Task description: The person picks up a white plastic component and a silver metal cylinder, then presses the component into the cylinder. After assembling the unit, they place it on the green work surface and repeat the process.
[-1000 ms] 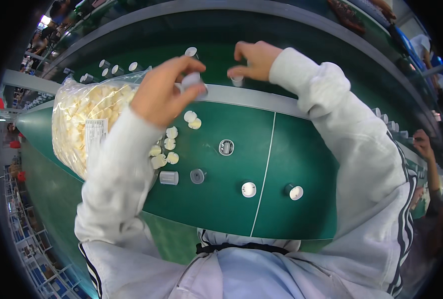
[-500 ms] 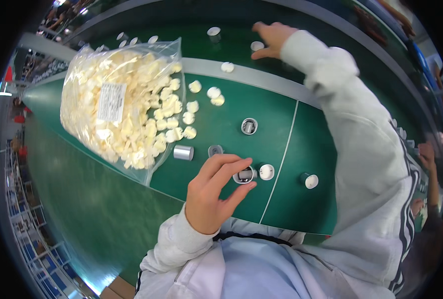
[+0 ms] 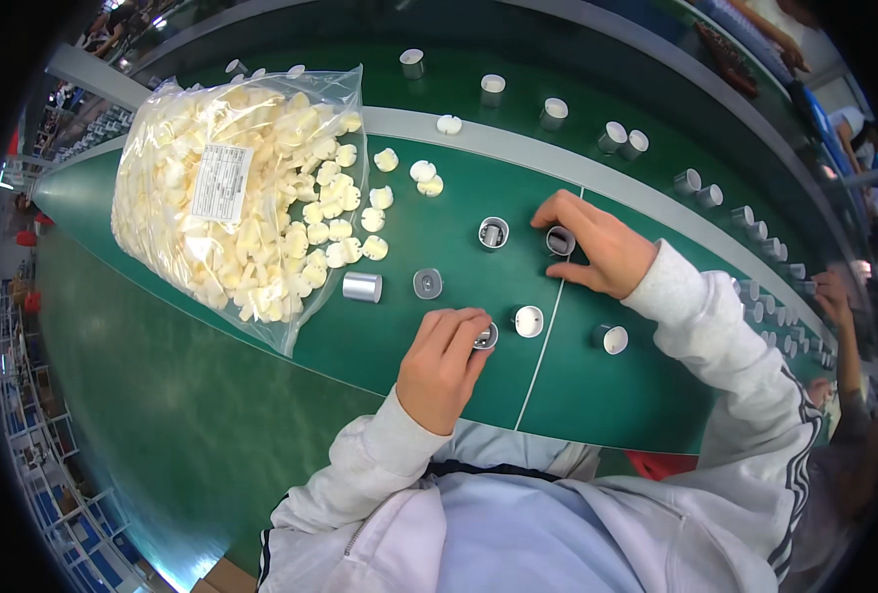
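My left hand [image 3: 443, 368] is closed round a small silver metal cup [image 3: 488, 338], its fingertips over the rim; metal parts show inside. My right hand [image 3: 602, 245] curves its thumb and fingers round another silver cup [image 3: 560, 241] with a dark inside, near the white line. Between them stands an open cup with metal parts inside [image 3: 493, 233]. Beside my left hand are a cup with a white disc in its mouth [image 3: 529, 321], a grey round-cornered piece [image 3: 427, 284] and a silver cup lying on its side [image 3: 362, 288]. Another white-topped cup [image 3: 614, 340] lies tilted at right.
A big clear bag of cream-white notched discs [image 3: 162, 188] lies open on the green table [image 3: 459, 203] at left. Loose discs [image 3: 374, 247] lie by its mouth. Beyond a grey rail [image 3: 518, 145], silver cups [image 3: 554, 113] stand on a green belt. Another person's hand [image 3: 834, 296] is at far right.
My right hand has come back from the belt to the table, and a dark-mouthed cup now sits in its grip. My left hand has closed further over its cup.
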Available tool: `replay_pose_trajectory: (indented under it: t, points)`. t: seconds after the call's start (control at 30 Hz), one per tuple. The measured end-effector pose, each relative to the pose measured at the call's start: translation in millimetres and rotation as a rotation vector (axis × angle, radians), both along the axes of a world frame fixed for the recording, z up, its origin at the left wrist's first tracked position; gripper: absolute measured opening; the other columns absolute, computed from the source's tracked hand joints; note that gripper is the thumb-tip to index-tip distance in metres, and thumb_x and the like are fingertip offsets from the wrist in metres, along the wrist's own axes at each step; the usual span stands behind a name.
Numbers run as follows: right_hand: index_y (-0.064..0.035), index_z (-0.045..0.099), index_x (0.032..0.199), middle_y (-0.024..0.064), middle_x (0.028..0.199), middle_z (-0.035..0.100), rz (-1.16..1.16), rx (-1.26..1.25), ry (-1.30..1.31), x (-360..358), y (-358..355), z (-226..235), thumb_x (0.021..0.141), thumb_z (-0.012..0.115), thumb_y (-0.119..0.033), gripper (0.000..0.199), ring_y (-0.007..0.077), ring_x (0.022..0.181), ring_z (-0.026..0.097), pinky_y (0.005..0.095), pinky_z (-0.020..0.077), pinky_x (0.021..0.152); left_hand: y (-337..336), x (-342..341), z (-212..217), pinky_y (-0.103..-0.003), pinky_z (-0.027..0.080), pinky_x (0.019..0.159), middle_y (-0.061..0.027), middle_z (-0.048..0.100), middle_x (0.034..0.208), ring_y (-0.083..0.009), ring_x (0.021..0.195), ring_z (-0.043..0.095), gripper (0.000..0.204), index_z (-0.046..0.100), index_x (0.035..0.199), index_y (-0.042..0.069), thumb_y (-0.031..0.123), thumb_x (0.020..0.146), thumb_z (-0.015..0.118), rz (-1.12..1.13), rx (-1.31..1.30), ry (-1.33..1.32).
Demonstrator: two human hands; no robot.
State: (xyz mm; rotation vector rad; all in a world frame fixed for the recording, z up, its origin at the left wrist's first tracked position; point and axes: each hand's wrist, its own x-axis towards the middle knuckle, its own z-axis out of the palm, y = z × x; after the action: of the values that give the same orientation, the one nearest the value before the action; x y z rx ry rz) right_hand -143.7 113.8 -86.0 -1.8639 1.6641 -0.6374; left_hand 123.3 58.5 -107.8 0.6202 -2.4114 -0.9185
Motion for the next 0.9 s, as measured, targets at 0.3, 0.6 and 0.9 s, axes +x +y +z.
replay_pose_trajectory:
  t: [0.3,0.6,0.9]
  points:
    - [-0.0062,0.062,0.115,0.0250,0.109,0.063,-0.207,0.080,0.625,11,-165,-22,0.091,0.057,-0.019,0.028,0.0388,0.099,0.068,0.0485,0.0580,0.080,1,0,20,-0.032,0.057,0.080,-0.0170,0.068,0.106,-0.0249,0.095,0.068,0.039,0.067,0.107,-0.002,-0.003,0.072,0.083,-0.003,0.143,0.110]
    - [-0.0009,0.074,0.101,0.0252,0.106,0.065,-0.245,0.002,0.614,36,-174,-30,0.079,0.066,-0.008,0.025,0.0366,0.098,0.068,0.0439,0.0594,0.076,-19,-12,43,-0.036,0.058,0.086,-0.0183,0.057,0.118,-0.0304,0.103,0.066,0.044,0.059,0.115,-0.005,-0.014,0.075,0.075,0.094,0.417,0.290]
    - [-0.0015,0.069,0.095,0.0177,0.093,0.066,-0.244,-0.238,0.385,-25,-64,8,0.076,0.062,0.001,0.021,0.0386,0.091,0.066,0.0456,0.0544,0.081,-48,-52,57,-0.021,0.045,0.063,-0.0092,0.065,0.107,-0.0118,0.087,0.062,0.035,0.062,0.114,0.000,-0.006,0.082,0.074,0.122,0.521,0.286]
